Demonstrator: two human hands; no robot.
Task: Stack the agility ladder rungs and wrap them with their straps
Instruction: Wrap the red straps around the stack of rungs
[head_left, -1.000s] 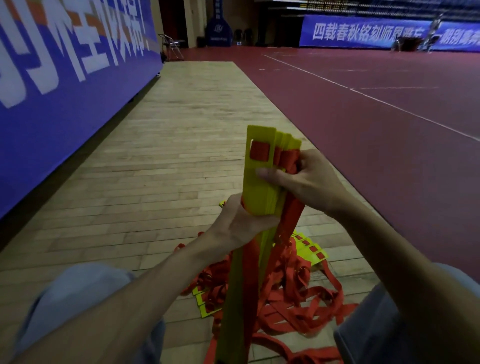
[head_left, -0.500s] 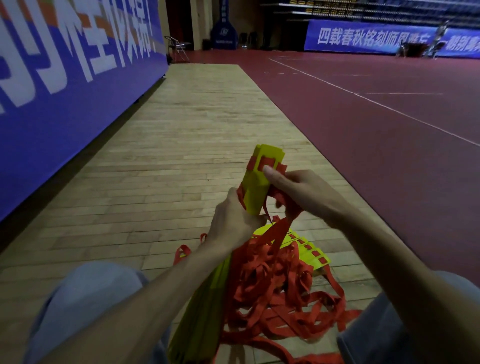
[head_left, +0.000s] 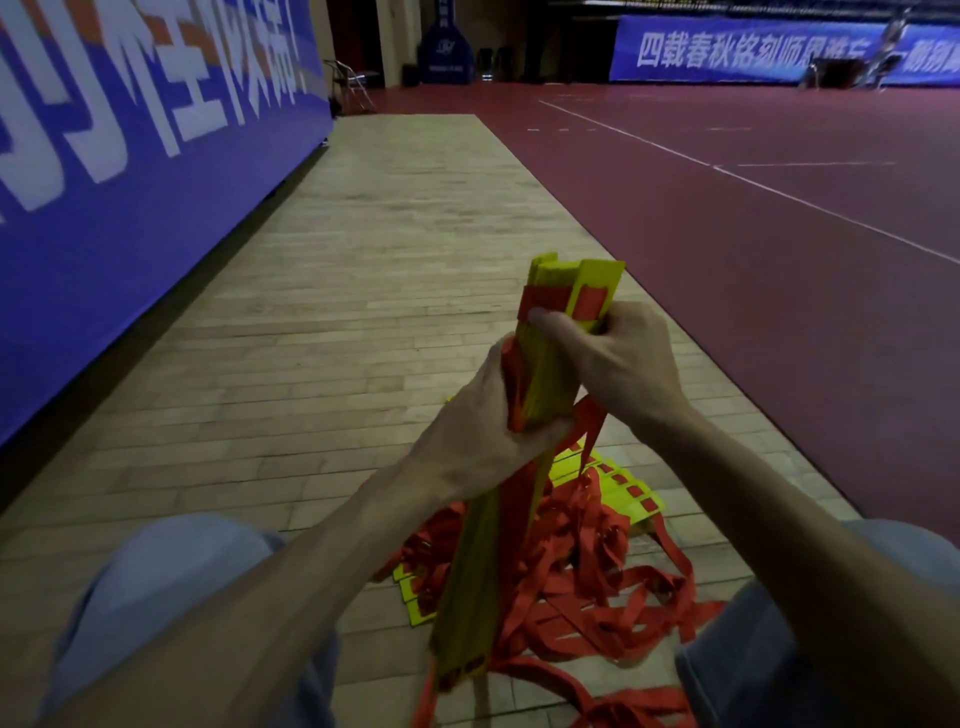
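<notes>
Head view: holds the stack of yellow rungs (head_left: 548, 376) up off the floor in both hands, between the 2 knees, nearly upright, top leaning a bit to the right. Grips the stack near its middle with the left hand (head_left: 478, 441), fingers curled tight round the rungs and round some red strap. Grips the top part with the right hand (head_left: 623, 358), fingers wrapped round it, 1 fingertip on the front just below a red band. Lets the red straps (head_left: 597, 597) hang from the stack down into a big messy pile on the wood floor (head_left: 363, 312). Has a few loose rungs (head_left: 631, 486) lying flat on the floor, partly under the pile, just past the stack. Shows pale blue trouser knees (head_left: 171, 571) at both bottom corners. Faces down a long strip of wood boards, with a tall blue banner (head_left: 104, 208) with big white letters on the left and a dark red court (head_left: 753, 249) with white lines on the right. Looks toward a folding chair (head_left: 353, 85) and a far banner (head_left: 753, 52), also blue, at the back.
</notes>
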